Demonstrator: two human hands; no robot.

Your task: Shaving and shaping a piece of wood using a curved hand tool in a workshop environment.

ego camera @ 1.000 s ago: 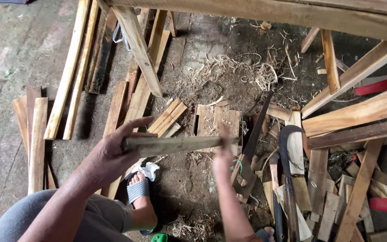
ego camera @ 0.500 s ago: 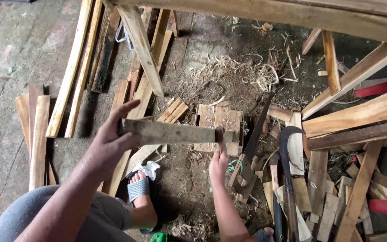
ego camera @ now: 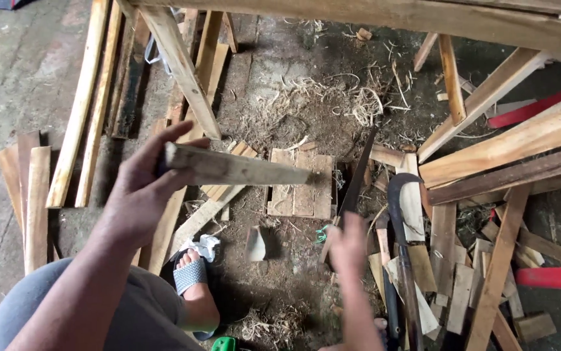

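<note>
My left hand (ego camera: 141, 188) grips one end of a flat, weathered wooden strip (ego camera: 235, 169) and holds it level above the ground. Its free end reaches over a small block of nailed boards (ego camera: 300, 185) lying on the dirt. My right hand (ego camera: 349, 244), blurred, is closed on the handle of a long dark blade (ego camera: 358, 172) that points up and away, just right of the block. A small pale offcut (ego camera: 254, 244) lies on the dirt below the strip.
A curved sickle-like blade (ego camera: 397, 195) rests on a heap of short wood scraps (ego camera: 462, 273) at right. Long planks (ego camera: 85, 97) lie at left, and a slanted beam (ego camera: 183, 65) crosses at top. Wood shavings (ego camera: 332, 97) litter the dirt. My sandalled foot (ego camera: 189, 276) is below.
My left hand has lifted the strip and tilted it slightly. My right hand has dropped lower and to the right with the blade. A pale offcut now lies beneath the strip.
</note>
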